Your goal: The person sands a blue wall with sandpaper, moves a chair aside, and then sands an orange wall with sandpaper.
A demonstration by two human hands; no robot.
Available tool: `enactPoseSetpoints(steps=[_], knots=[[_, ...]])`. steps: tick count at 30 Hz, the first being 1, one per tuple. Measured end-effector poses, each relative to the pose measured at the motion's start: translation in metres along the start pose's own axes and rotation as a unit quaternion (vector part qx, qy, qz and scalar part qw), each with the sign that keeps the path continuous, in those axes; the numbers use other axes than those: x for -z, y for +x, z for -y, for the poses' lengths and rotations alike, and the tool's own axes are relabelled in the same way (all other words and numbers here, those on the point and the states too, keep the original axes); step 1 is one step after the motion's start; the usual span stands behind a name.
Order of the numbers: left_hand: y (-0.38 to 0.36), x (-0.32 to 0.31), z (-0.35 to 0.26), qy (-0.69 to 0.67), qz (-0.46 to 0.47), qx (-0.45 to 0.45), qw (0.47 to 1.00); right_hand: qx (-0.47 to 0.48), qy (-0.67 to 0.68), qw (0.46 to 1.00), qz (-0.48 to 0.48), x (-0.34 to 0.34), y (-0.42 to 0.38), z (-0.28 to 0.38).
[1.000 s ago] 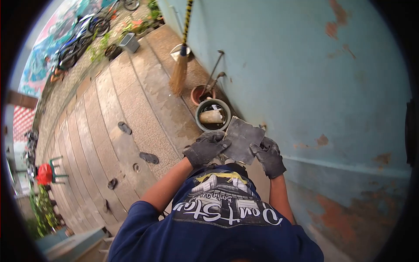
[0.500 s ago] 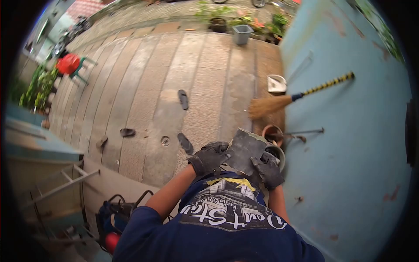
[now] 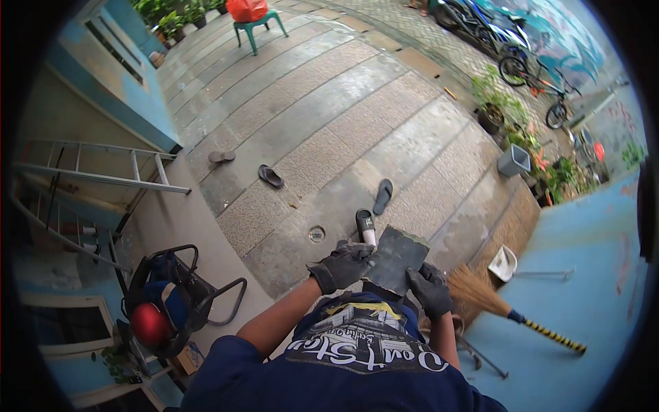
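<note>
A flat dark grey slab with a rough, chipped far edge is held up in front of my dark blue shirt. My left hand, in a dark work glove, is closed on the slab's left edge, the thumb lying toward its face. On the other side, my gloved right hand grips the lower right edge. Just beyond the slab, a foot in a black slide sandal shows on the tiled ground.
Loose sandals lie ahead. A broom and a white dustpan lean by the blue wall at right. To the left are an aluminium ladder and a black chair holding a red helmet. A green stool stands farther off.
My view has swung left, bringing the chair, ladder and parked motorbike further in. A foot in a slide sandal now shows past the slab. Both hands still hold the slab.
</note>
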State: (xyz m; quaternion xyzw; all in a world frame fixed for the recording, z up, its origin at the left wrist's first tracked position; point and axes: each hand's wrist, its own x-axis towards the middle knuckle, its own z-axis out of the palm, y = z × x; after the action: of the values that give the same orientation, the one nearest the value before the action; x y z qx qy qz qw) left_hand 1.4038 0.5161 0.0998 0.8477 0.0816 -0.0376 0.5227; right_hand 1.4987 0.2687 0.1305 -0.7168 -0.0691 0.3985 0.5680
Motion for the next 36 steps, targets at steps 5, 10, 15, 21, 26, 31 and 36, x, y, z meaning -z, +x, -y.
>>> enactPoseSetpoints(steps=[5,10,15,21,26,31,36], knots=[[0.107,0.091,0.02,-0.022,-0.005,0.037,0.999,0.043,-0.007,0.998,0.04,-0.003,0.167,0.061],[0.18,0.208,0.038,0.03,-0.11,0.118,0.986,0.076,-0.096,0.976,0.179,-0.042,0.323,0.185],[0.197,0.305,0.068,0.05,-0.193,0.148,0.969,0.094,-0.088,0.947,0.296,-0.12,0.438,0.271],[0.236,0.413,0.152,-0.115,-0.291,0.254,0.915,0.066,-0.296,0.882,0.361,-0.24,0.576,0.341],[0.279,0.559,0.224,-0.121,-0.307,0.285,0.9,0.006,-0.089,0.888,0.451,-0.357,0.695,0.388],[0.319,0.733,0.27,-0.035,-0.305,0.195,0.931,0.0,-0.103,0.886,0.453,-0.457,0.797,0.481],[0.384,0.862,0.323,-0.305,-0.273,0.1,0.907,0.013,0.033,0.908,0.417,-0.543,0.873,0.554]])
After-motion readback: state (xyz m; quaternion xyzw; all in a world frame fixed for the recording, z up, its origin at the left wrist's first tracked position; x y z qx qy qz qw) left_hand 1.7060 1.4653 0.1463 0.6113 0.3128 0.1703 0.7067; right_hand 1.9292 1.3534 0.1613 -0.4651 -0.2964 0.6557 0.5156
